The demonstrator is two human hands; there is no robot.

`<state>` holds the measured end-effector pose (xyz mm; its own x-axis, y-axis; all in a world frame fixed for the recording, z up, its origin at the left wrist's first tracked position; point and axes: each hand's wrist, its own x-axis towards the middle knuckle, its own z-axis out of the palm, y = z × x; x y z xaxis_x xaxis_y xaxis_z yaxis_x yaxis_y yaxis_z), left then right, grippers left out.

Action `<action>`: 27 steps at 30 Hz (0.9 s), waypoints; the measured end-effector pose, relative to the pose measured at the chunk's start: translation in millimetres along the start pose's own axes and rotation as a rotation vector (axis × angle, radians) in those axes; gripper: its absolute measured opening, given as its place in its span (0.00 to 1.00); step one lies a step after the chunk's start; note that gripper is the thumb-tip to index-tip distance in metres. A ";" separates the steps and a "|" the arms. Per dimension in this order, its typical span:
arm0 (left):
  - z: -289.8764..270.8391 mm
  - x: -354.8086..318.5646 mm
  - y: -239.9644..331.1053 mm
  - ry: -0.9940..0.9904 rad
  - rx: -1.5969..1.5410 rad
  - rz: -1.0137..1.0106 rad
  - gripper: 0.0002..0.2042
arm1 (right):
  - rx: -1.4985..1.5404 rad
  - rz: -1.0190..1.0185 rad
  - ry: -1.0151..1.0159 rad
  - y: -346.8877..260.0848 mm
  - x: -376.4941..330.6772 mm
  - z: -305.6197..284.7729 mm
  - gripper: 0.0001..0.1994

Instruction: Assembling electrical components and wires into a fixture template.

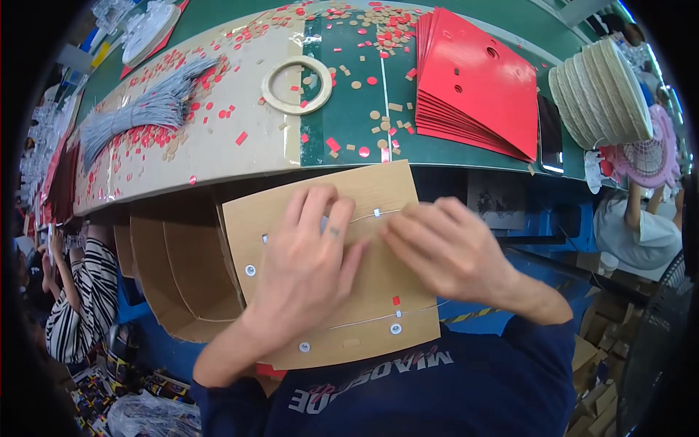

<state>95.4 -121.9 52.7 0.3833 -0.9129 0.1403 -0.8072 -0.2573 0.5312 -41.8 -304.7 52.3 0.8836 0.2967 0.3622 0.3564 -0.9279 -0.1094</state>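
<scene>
A tan cardboard sheet [378, 182], tilted, leans between the table edge and my body. It carries several round metal eyelets and small slots threaded with thin wire. My left hand [298, 255] lies on the sheet with fingers stretched and slightly apart. Between the two hands, a thin grey wire [364, 216] runs over the sheet through a small slot. My right hand [448, 251] is closed near the wire's right end, fingertips pinched and somewhat blurred. Another wire [419, 311] crosses the lower part of the sheet and sticks out past its right edge.
On the table lie a bundle of grey wires [145, 116], a tape roll [271, 86], a stack of red sheets [477, 95], a phone [550, 138] and a cord spool [601, 95]. Punched scraps are scattered around. An open cardboard box [182, 269] stands below left. Other people sit at both sides.
</scene>
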 end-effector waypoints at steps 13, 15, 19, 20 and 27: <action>-18.8 21.4 -28.9 -0.021 0.111 0.170 0.04 | -0.021 0.228 0.024 -40.5 -8.3 13.2 0.18; -32.9 10.3 -41.2 0.029 0.087 0.134 0.06 | -0.022 0.229 0.032 -35.4 -8.2 15.7 0.18; -42.1 -17.6 -66.6 0.086 -0.131 0.030 0.07 | 0.021 0.251 0.012 -32.3 -2.8 8.0 0.18; -37.3 -22.9 -69.4 0.068 -0.210 0.020 0.06 | 0.017 0.245 0.025 -30.2 -0.6 6.8 0.19; -8.8 -30.9 -75.5 0.256 -0.442 -0.001 0.05 | 0.481 0.195 0.142 -19.1 52.4 42.7 0.17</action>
<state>148.4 -71.5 15.6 0.5258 -0.7919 0.3105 -0.5612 -0.0487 0.8262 10.6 -261.8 33.8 0.9093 0.0647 0.4110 0.3182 -0.7445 -0.5868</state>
